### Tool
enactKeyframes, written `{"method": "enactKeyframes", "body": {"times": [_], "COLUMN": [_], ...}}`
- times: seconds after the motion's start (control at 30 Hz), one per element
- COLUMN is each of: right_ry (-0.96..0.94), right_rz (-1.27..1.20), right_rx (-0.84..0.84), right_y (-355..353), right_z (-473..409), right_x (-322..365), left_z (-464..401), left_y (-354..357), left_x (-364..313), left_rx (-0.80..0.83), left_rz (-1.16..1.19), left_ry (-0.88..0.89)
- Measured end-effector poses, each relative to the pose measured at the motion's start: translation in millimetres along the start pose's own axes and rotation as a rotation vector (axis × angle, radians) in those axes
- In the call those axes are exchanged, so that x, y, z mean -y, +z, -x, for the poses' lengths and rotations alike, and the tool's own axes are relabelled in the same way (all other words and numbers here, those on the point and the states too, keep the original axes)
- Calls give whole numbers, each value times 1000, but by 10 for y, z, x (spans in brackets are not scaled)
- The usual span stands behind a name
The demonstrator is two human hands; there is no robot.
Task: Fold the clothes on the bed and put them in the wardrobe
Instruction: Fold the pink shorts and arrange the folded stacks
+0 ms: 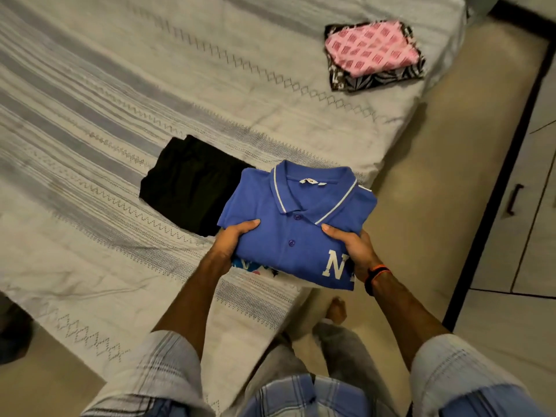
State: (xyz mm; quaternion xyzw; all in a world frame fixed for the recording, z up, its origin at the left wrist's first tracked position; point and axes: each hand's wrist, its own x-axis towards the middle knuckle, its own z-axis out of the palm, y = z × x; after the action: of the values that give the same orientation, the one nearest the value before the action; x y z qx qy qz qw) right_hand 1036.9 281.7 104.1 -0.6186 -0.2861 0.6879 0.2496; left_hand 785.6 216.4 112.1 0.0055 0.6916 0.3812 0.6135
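Note:
A folded blue polo shirt (296,224) with a white-trimmed collar and a white letter N is held up over the bed's near corner. My left hand (233,240) grips its left edge, thumb on top. My right hand (350,246) grips its right edge the same way. Under the polo a second folded garment (255,267) with a blue and white print peeks out at the lower left. A folded black garment (186,185) lies on the bed (90,115) just left of the polo. A folded pink patterned cloth (371,48) sits on a black-and-white patterned one (379,81) at the far right of the bed.
The bed carries a pale striped cover. A strip of beige floor (436,191) runs along its right side. White wardrobe doors with a dark handle (514,198) stand at the right edge. My legs and a bare foot (337,310) are on the floor below.

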Motion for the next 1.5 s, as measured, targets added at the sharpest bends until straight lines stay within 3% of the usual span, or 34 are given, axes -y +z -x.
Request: {"method": "enactKeyframes", "body": {"times": [0.33,0.7,1.5], "right_ry": [-79,-139,-65], "right_rz": [56,169,270], "right_rx": [97,181,245], "right_y": [-702,-1149,-112], "right_z": [-346,-1073,-3568], "right_x": [1110,2323,4068], "left_z": [324,35,-2035], "left_y": [1100,2073,2388], "left_x": [-535,-1078,-3053], "left_rx": [-26,-115,-168], "left_rz": [64,203,361], "left_ry": [156,251,140]}}
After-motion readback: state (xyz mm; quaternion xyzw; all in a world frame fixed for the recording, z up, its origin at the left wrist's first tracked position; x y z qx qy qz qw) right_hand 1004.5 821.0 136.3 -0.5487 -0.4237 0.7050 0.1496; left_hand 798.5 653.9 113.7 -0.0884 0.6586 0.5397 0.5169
